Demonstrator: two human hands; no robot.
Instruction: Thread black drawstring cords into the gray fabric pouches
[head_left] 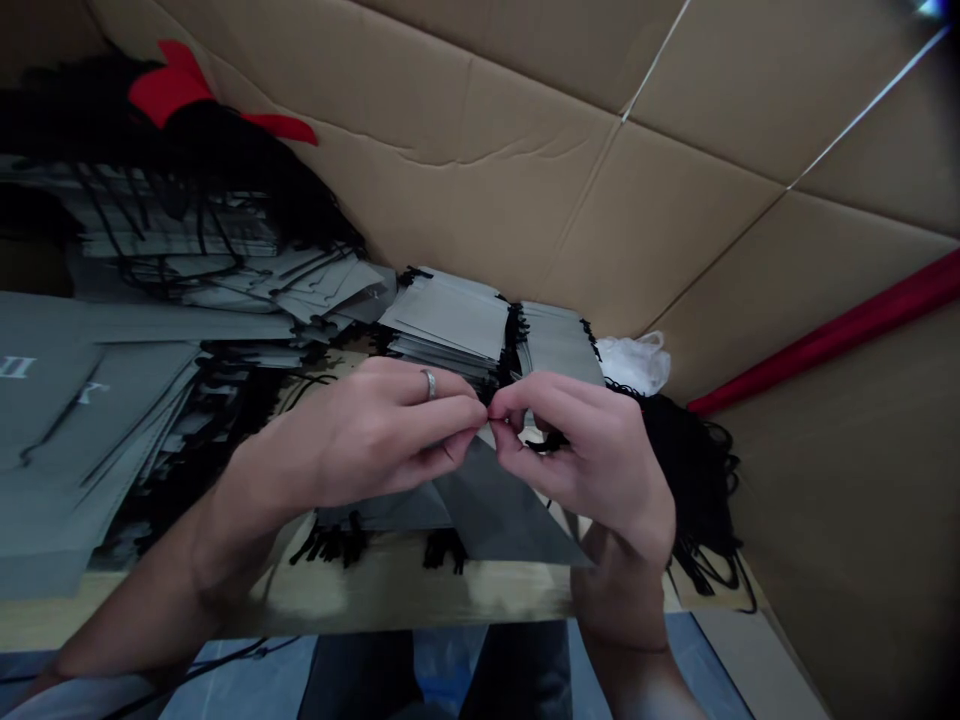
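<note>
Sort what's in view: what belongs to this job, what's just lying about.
Likely part of the job:
black cord, at the right hand
grey sheet, below the hands
corded grey stacks, behind
black cord bundle, to the right

Probably just lying about:
white plastic bag
red strip, far right

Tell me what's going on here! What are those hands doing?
A person's bare left hand and right hand meet at the fingertips, pinching what looks like a thin black cord. Below is a smooth grey sheet, over a pale wooden table. Flat rectangular grey pieces lie stacked beyond the hands, and a tangled heap of black cords sits beside the right hand.
</note>
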